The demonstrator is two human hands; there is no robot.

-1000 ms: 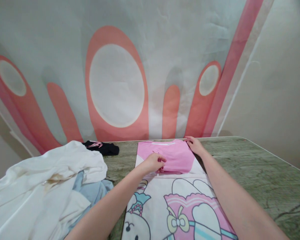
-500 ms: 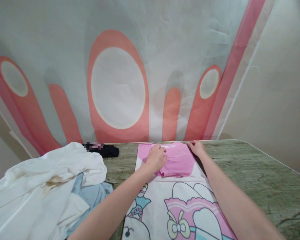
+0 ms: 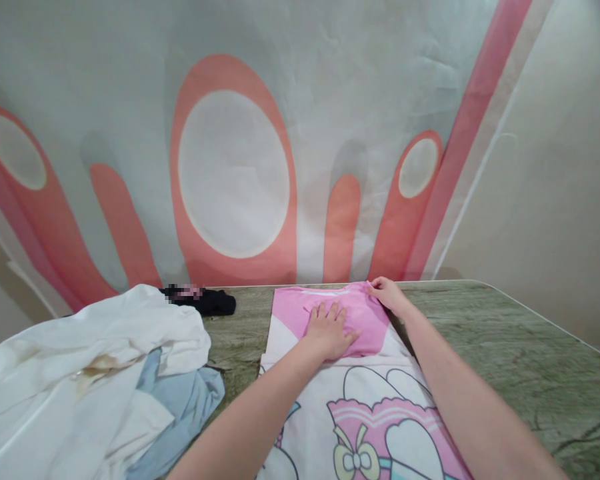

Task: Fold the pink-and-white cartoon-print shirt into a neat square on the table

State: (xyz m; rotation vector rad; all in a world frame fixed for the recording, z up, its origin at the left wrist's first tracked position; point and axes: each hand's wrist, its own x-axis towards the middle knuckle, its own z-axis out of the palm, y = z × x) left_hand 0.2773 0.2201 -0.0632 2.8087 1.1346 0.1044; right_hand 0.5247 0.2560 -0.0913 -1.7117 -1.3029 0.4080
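A pink and white cartoon-print garment (image 3: 380,400) lies spread on the green marbled table (image 3: 520,360). Its pink top part (image 3: 290,308) is folded over at the far edge. My left hand (image 3: 330,330) lies flat on that pink fold, fingers stretched out and open. My right hand (image 3: 387,293) rests at the fold's far right corner, fingers pinched on the pink cloth's edge.
A heap of white and light-blue clothes (image 3: 95,373) fills the left of the table. A small black garment (image 3: 205,300) lies behind it near the wall. A hanging cloth with orange and pink ovals (image 3: 230,167) backs the table.
My left hand has gone from a closed grip on the pink fold to lying flat on it, a little nearer to me. My right hand stayed at the far right corner.
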